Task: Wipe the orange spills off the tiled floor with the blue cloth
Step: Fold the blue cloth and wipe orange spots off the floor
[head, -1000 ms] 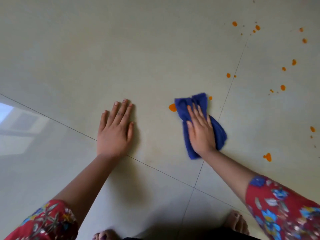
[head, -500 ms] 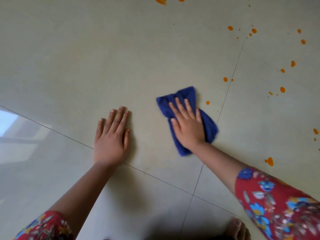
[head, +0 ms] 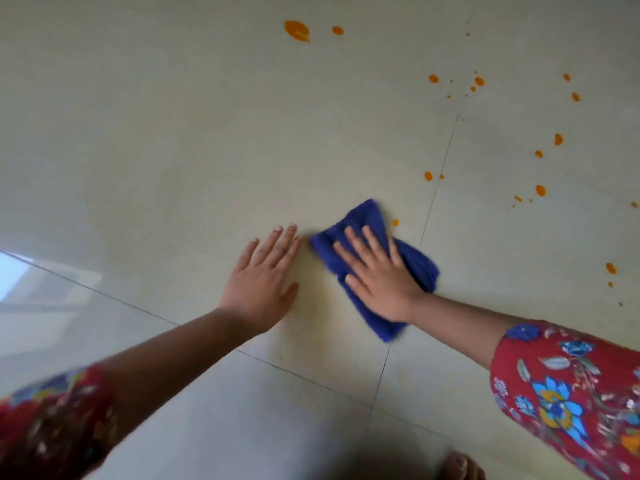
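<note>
The right hand (head: 377,275) is pressing, fingers straight, on the blue cloth (head: 420,268) on the tiled floor (head: 173,133), the left hand (head: 263,278) is lying flat beside the cloth, and a soiled fold is probably risking smearing the orange drop (head: 395,222) just beyond it.

A crumpled dark-blue cloth (head: 417,265) lies flat on the glossy pale tiled floor (head: 173,150), one small orange drop (head: 395,222) just beside its far edge; more orange spills (head: 296,30) dot the tiles beyond.
</note>
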Demonstrator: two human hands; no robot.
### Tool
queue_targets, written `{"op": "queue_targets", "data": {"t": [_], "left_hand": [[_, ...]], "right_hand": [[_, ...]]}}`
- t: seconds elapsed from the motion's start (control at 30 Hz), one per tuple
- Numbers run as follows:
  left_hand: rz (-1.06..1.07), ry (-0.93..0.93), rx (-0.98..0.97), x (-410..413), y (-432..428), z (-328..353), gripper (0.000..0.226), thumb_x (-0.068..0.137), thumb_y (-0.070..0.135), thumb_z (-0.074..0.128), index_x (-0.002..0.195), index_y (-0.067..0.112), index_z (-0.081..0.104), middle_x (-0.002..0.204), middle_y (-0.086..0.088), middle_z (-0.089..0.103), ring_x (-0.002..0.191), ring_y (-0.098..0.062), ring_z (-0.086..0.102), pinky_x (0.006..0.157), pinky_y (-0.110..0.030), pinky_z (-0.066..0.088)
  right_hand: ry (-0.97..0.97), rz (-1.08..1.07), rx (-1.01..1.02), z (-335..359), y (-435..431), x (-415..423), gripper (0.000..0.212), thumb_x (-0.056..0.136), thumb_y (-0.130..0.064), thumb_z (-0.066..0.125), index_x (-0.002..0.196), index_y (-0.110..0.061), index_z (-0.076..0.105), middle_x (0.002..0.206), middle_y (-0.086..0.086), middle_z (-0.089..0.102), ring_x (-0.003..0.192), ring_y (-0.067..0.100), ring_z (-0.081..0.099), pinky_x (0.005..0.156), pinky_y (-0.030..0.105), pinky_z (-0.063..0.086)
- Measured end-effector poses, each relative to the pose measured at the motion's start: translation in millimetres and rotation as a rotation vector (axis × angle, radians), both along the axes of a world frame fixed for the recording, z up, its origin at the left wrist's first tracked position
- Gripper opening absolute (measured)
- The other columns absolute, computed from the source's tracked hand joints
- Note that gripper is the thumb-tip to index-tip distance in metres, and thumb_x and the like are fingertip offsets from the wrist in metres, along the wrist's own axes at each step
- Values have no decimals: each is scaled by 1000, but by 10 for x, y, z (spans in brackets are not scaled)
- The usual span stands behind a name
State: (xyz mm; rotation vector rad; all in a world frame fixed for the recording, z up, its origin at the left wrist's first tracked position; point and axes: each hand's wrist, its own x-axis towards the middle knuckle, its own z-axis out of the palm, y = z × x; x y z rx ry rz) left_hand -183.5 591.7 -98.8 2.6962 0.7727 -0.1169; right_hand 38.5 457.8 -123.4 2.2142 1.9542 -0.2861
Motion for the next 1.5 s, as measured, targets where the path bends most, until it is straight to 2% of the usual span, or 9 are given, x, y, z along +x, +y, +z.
{"op": "queue_targets", "data": {"t": [0.1,0.23,0.33,0.6,0.83,1.0,1.23,1.4,1.5], "left_hand": [[-163,82,-37,222,42,62,84,77,58,-1,153,23,-11,158,10,-19,149,-14,-11,118,-32,-7],[-48,129,-139,474,-191,-26,93,72,72,0,150,26,-21,156,11,-26,147,-11,-20,120,-33,-6],[131,113,-227,653,-603,-120,106,66,83,11,150,26,-20,153,8,-33,143,-13,-30,119,-37,-12],[206,140,-192,778,-801,-205,135,47,98,38,149,31,-20,156,4,-30,143,-15,-30,115,-42,-11],[250,188,-201,824,-814,-125,138,44,98,40,147,34,-26,150,8,-40,140,-13,-36,117,-42,-13],[296,103,-260,921,-853,-81,130,50,98,35,151,35,-17,150,12,-38,139,-8,-36,115,-42,-15],[153,77,-233,1444,-861,-54,130,56,90,47,152,29,-15,156,7,-32,139,-12,-36,115,-43,-18],[166,124,-236,1676,-875,-130,139,55,86,59,150,26,-23,156,5,-32,141,-14,-33,117,-45,-13],[177,142,-198,1673,-866,-198,141,54,87,60,148,25,-27,154,5,-36,137,-14,-39,116,-44,-15]], "right_hand": [[38,395,-129,56,-608,216,59,101,-53,19,155,-34,2,164,-2,-6,150,25,-7,117,52,-5],[68,9,-162,96,-872,714,62,92,-68,-3,146,-45,-22,158,-14,-26,145,13,-26,117,54,-1],[60,-219,-30,71,-419,789,63,93,-61,4,150,-41,-9,161,-13,-11,150,16,-7,118,52,8],[127,87,112,-32,-812,335,55,102,-42,25,155,-30,16,162,-10,11,150,13,9,120,42,6],[109,-347,223,-72,-56,732,57,98,-43,20,152,-28,27,159,-10,23,147,14,20,118,43,12],[113,-12,206,-124,-497,461,54,100,-41,27,153,-29,24,161,-9,18,149,13,16,120,43,10],[64,-579,255,-151,-198,1246,55,97,-47,25,151,-35,26,161,-11,19,149,16,16,117,48,11],[76,-343,271,-154,-302,1041,53,100,-44,27,152,-33,27,160,-11,22,148,15,19,119,47,14],[61,-527,262,-146,-497,1269,53,99,-45,25,152,-35,25,160,-13,21,148,13,18,117,45,14]]}}
